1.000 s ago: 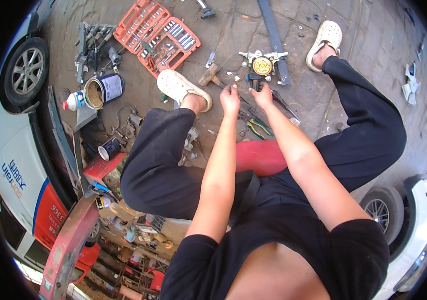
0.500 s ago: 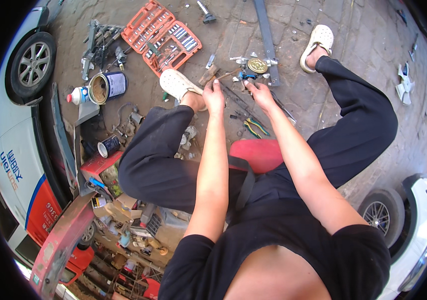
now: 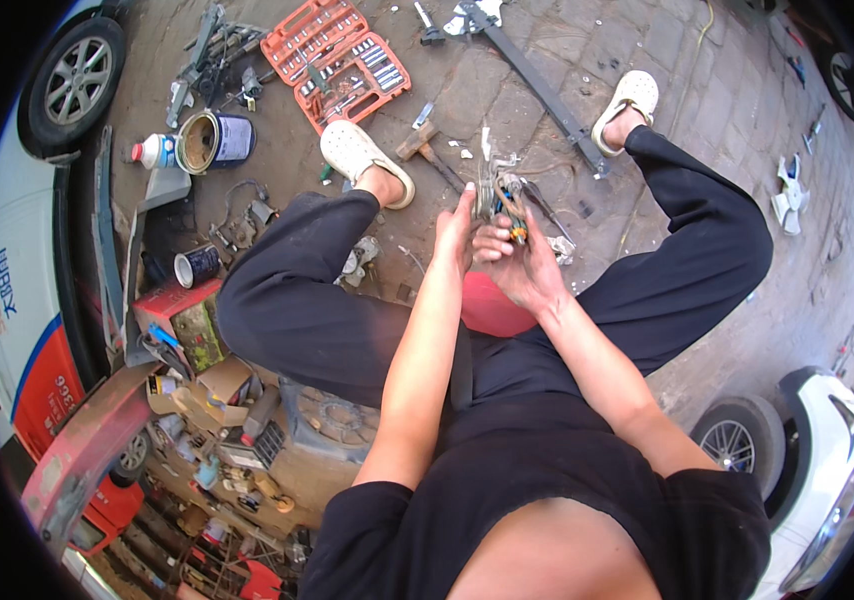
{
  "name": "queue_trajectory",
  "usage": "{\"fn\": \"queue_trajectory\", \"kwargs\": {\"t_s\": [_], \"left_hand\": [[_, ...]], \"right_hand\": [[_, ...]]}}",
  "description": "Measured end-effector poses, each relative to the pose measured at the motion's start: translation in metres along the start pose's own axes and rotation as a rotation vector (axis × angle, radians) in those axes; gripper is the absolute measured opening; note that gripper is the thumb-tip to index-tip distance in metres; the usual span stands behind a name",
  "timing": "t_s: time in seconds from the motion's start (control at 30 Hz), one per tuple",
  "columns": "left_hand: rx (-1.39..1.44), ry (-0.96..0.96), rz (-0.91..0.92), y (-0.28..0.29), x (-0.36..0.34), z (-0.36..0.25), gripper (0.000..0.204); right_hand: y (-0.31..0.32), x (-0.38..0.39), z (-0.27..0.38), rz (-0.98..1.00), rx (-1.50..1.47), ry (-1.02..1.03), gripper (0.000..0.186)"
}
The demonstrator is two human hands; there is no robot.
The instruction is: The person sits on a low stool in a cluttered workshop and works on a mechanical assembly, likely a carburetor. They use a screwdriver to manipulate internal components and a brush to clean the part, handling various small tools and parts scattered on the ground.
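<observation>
My left hand (image 3: 459, 230) grips the left side of a silver metal motor assembly (image 3: 490, 186), now raised and turned edge-on between my legs. My right hand (image 3: 525, 262) wraps round its lower part, fingers curled, with small blue and yellow bits showing near them. Just beyond lie a wooden-handled hammer (image 3: 417, 137) and, to the right, a long dark tool (image 3: 552, 218), partly hidden. A long dark steel bar (image 3: 542, 95) lies on the paving ahead. A red padded seat (image 3: 497, 305) shows under me, between my thighs.
An open orange socket case (image 3: 357, 82), metal brackets (image 3: 205, 70), an open paint tin (image 3: 232, 140) and a bottle (image 3: 159, 151) lie front-left. A van (image 3: 22, 260) stands left. A white fan (image 3: 790, 210) and a car (image 3: 827, 470) are right. Boxes (image 3: 227, 390) and scattered parts lie lower left.
Both hands have drawn back toward my body, lifting the motor assembly off the paving and tilting it. My right hand has turned, fingers curling round it. The view has shifted slightly.
</observation>
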State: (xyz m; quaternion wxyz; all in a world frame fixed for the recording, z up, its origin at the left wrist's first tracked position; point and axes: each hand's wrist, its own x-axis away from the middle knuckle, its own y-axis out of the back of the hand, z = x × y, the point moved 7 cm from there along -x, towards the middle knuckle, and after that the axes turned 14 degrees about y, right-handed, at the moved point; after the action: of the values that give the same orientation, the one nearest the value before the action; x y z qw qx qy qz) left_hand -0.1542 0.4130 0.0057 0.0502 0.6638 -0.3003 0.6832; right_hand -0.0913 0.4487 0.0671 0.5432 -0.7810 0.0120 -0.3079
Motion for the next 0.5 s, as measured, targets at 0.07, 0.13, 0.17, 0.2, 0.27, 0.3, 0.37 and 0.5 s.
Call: {"fn": "queue_trajectory", "kwargs": {"t_s": [0.07, 0.13, 0.17, 0.2, 0.27, 0.3, 0.37, 0.5], "left_hand": [[0.154, 0.055, 0.091, 0.009, -0.006, 0.018, 0.063], [0.225, -0.133, 0.007, 0.019, -0.017, 0.025, 0.058], [0.19, -0.168, 0.032, 0.023, -0.02, 0.03, 0.058], [0.148, -0.197, 0.066, 0.015, -0.011, 0.027, 0.058], [0.075, -0.246, 0.095, 0.0, 0.008, 0.02, 0.059], [0.042, -0.265, 0.089, -0.006, 0.018, 0.016, 0.06], [-0.028, -0.296, 0.061, -0.006, 0.014, 0.016, 0.063], [-0.16, -0.494, -0.093, 0.002, 0.018, -0.002, 0.061]], "right_hand": [[-0.013, 0.02, -0.011, -0.002, -0.092, -0.063, 0.031], [-0.018, 0.038, -0.014, -0.02, -0.172, -0.106, 0.029], [-0.019, 0.046, -0.014, -0.012, -0.188, -0.124, 0.029], [-0.019, 0.052, -0.008, -0.003, -0.2, -0.129, 0.029], [-0.012, 0.061, 0.002, -0.011, -0.158, -0.16, 0.03], [-0.009, 0.064, 0.006, 0.006, -0.124, -0.182, 0.03], [-0.001, 0.068, 0.016, 0.055, -0.008, -0.199, 0.031], [0.028, 0.07, 0.051, -0.223, 0.806, -0.126, 0.046]]}}
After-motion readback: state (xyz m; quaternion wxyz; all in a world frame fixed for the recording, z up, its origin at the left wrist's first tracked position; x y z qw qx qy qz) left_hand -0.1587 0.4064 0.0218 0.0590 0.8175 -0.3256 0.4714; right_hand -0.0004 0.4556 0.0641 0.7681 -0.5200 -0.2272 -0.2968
